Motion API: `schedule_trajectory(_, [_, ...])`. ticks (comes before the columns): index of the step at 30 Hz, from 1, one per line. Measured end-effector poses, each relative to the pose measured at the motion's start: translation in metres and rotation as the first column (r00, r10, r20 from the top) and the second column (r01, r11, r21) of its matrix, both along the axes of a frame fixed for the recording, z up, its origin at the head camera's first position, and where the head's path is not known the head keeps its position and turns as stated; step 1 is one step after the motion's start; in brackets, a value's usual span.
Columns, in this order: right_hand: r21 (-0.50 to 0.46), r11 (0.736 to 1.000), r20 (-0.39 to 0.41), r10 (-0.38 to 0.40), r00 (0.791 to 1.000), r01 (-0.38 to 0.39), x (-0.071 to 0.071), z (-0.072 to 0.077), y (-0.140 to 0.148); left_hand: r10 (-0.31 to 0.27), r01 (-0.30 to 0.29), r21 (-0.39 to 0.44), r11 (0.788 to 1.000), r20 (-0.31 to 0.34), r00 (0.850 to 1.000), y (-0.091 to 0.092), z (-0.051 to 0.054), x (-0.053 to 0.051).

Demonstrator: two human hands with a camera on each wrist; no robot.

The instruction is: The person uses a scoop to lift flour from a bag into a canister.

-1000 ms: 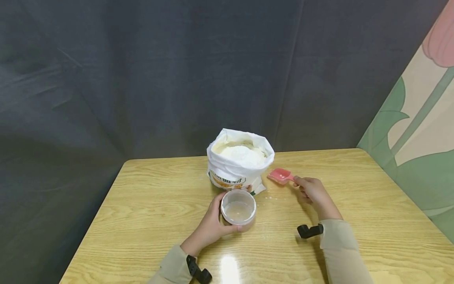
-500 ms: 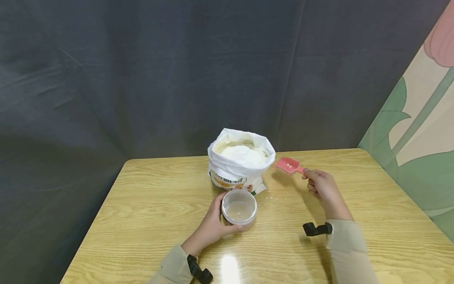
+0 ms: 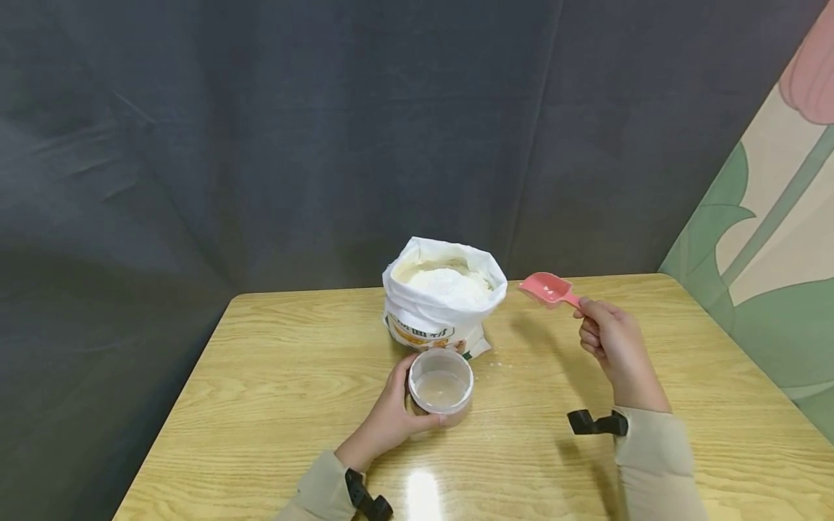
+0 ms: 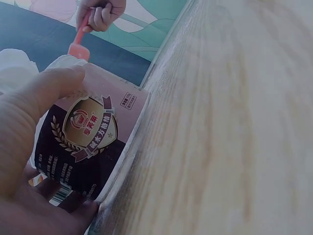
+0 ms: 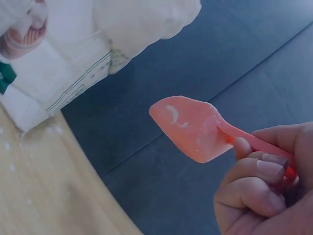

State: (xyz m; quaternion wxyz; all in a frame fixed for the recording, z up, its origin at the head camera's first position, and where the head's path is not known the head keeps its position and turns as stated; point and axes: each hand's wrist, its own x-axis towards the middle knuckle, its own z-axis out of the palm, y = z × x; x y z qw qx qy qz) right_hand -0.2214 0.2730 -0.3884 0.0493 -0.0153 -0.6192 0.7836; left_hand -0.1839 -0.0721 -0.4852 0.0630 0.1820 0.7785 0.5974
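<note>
My left hand curls round a clear plastic tub that stands on the table, thumb at the near side. In the left wrist view the tub's side carries a pink and black label. The right hand grips a pink scoop by its handle, raised above the table to the right of the bag. White traces of powder cling to the scoop's bowl, as the right wrist view shows. An open white bag of flour-like white powder stands just behind the tub.
Specks of white powder lie on the wooden table right of the bag. A dark curtain hangs behind the table's far edge. At the right is a wall with a painted flower.
The right hand has lifted the scoop off the tabletop area and moved it up and to the right, away from the bag. The left hand and the tub have stayed in place.
</note>
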Motion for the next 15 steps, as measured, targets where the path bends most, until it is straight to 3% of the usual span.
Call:
schedule_trajectory(8, [-0.199, 0.979, -0.081, -0.069, 0.994, 0.052, 0.006, 0.018, -0.006, -0.005, 0.005, 0.024, 1.000, 0.000, 1.000, 0.000, 0.000, 0.000])
schedule_trajectory(15, [-0.366, 0.923, -0.137, -0.178, 0.975, 0.117, 0.015, 0.027, -0.015, -0.002, 0.002, 0.020, 1.000, 0.005, 1.000, 0.001, -0.002, 0.000])
